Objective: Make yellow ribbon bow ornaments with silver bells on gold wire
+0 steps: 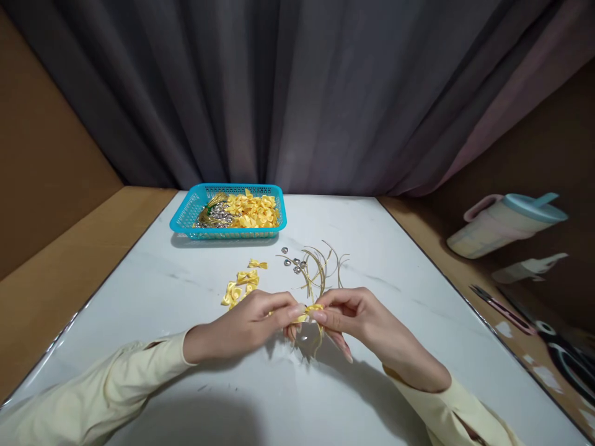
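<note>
Near the middle of the white table, a yellow ribbon bow [302,318] is pinched between my two hands. My left hand [260,319] grips its left side with thumb and index finger. Thumb and index finger of my right hand [360,316] hold the other side, where a thin gold cord hangs down below the fingers. More gold cords [318,269] lie curled just beyond my hands. Several small silver bells [296,262] rest beside them. Loose yellow bows [248,277] are scattered beyond my left hand, partly covered by it.
A blue plastic basket [181,217] at the back holds yellow bows, silver bells and a bundle of gold cord. On the right ledge stand a lidded cup [502,226] and a small squeeze bottle [527,267], with pink-handled snips [504,310] and black-handled scissors [564,353] nearer. A grey curtain [297,93] hangs behind.
</note>
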{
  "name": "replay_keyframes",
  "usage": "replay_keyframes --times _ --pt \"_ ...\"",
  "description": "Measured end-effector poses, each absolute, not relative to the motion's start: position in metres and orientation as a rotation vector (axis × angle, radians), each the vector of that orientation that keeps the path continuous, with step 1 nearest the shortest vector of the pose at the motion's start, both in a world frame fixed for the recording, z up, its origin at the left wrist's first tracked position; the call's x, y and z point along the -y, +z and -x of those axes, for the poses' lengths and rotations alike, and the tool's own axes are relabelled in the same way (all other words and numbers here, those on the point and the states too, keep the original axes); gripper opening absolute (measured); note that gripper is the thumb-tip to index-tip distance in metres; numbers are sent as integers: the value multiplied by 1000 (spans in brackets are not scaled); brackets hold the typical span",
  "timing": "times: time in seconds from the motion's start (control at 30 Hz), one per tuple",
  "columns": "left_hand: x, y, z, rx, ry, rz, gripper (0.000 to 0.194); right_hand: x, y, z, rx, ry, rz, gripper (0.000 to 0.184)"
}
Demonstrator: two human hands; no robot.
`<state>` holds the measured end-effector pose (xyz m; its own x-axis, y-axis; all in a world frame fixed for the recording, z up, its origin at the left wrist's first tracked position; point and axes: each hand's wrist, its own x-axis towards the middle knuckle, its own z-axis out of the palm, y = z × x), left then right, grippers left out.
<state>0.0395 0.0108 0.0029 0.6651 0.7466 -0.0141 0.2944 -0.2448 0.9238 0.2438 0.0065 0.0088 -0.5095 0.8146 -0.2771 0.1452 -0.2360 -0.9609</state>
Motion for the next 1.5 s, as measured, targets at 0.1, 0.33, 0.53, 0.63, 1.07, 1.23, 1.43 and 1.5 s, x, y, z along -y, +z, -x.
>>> replay_keyframes --times 0.1,0.33,0.53,0.63,1.07,1.23,1.43,1.5 --pt "-7 2 -40 -853 504 -1875 31 -6 11 -243 1533 1807 1173 26" --pt "-3 1 -40 -812 521 -1909 27 -3 14 -241 1534 1848 1199 27" --pt "-4 -1 -40 -733 518 -1915 27 -2 10 -243 1668 1800 1172 25" --pt "-6 -1 -39 -772 557 -1935 27 -2 7 -243 1747 1541 1157 20" --pt "-6 1 -39 -812 523 -1935 31 0 3 -241 2088 808 778 13" --pt "-6 2 -40 -813 518 -1965 32 1 4 -242 2062 837 859 13" --pt "-6 -4 -40 -829 518 -2016 30 0 3 -240 2080 883 877 16" --pt "-6 -5 -40 -836 529 -2030 29 -2 4 -244 2089 883 882 15"
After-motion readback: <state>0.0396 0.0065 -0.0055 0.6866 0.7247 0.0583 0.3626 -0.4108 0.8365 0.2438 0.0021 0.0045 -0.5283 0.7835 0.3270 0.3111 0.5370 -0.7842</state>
